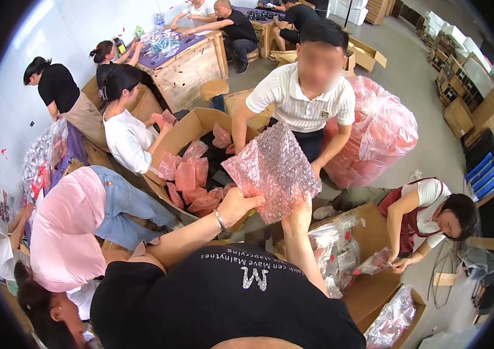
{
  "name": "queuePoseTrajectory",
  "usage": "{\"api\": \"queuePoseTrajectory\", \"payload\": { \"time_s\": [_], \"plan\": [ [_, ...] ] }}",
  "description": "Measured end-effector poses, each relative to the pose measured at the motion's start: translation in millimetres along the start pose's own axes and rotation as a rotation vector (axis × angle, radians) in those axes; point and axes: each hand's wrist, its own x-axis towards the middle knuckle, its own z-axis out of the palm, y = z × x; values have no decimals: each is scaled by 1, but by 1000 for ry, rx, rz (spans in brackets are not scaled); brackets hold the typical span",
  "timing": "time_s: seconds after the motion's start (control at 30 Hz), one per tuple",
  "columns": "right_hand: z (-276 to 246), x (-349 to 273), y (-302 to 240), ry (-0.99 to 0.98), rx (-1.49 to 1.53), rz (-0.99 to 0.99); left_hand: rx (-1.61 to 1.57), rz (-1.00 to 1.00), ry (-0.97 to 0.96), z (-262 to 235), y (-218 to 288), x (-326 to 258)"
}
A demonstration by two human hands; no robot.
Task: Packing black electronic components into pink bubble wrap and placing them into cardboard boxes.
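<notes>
Supporting the pink bubble wrap (273, 166) well calls for light, even pressure: left hand (236, 206) pinching its seven-o'clock edge, right hand (298, 216) at five o'clock, grip partly hidden.

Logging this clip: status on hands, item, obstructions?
Left hand pinching bubble wrap at lower left edge. Right hand at lower right edge, grip unclear. Co-worker's hand near right corner, contact unclear.

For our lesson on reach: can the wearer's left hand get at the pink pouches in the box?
Probably yes: the pouches lie close to the left hand, nothing visibly between, though it holds the bubble wrap.
</notes>
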Motion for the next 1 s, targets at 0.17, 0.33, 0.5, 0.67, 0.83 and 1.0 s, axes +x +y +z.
{"api": "queuePoseTrajectory", "payload": {
  "time_s": [0.17,0.33,0.5,0.67,0.83,1.0],
  "plan": [
    [-1,0,-10,47,-34,-69,153,-149,-254,-64,7,2],
    [0,-2,-23,-16,-227,-44,300,220,-195,-89,95,33],
    [4,-6,-25,-69,-256,-39,514,-94,-330,-48,98,75],
    [-48,16,-49,102,-422,-165,329,-28,-233,-34,70,79],
    [-26,12,-57,-263,-446,-99,232,-70,-250,-16,65,81],
    [-38,13,-44,-165,-223,222,277,-121,-312,-12,67,79]
  ]
}}
